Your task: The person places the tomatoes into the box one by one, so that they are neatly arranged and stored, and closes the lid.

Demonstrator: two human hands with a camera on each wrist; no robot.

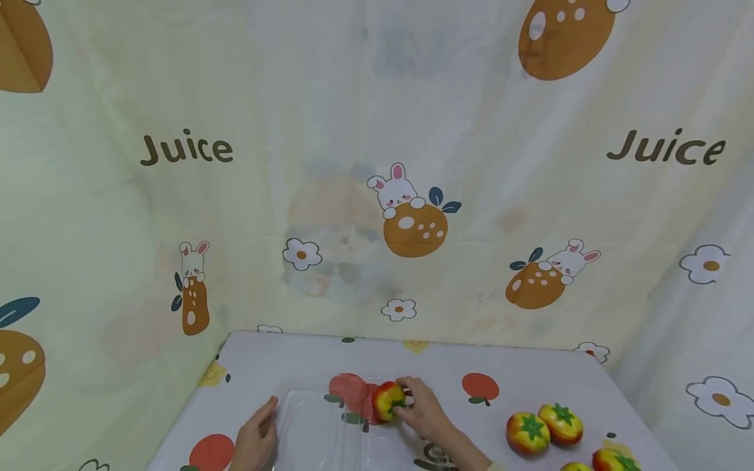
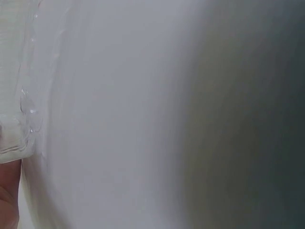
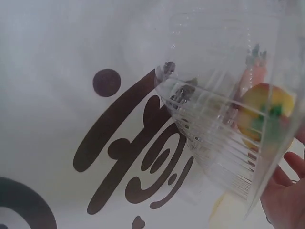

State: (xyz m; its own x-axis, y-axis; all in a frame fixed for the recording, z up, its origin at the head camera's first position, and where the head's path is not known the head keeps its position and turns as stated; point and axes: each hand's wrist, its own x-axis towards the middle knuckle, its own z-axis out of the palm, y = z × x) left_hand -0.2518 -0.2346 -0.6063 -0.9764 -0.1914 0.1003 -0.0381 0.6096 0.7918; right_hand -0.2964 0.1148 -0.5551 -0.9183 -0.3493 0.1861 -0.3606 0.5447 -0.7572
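Observation:
A clear plastic clamshell container (image 1: 309,428) lies unfolded on the table, its two halves side by side. My left hand (image 1: 256,437) holds its left edge; in the left wrist view only some fingers (image 2: 8,198) show beside a corner of the clear plastic (image 2: 12,86). With the fingertips of my right hand (image 1: 425,411) I grip a red and yellow persimmon (image 1: 389,401) with green leaves, over the right half. In the right wrist view, this persimmon (image 3: 259,102) shows through the ribbed clear wall (image 3: 214,129), beside my right hand (image 3: 286,202).
At the right of the table are several more persimmons: one (image 1: 527,433) touches another (image 1: 561,424), and others (image 1: 615,460) are cut off by the lower frame edge. A white tablecloth (image 1: 283,353) with printed fruit covers the table. Behind hangs a printed curtain (image 1: 330,131).

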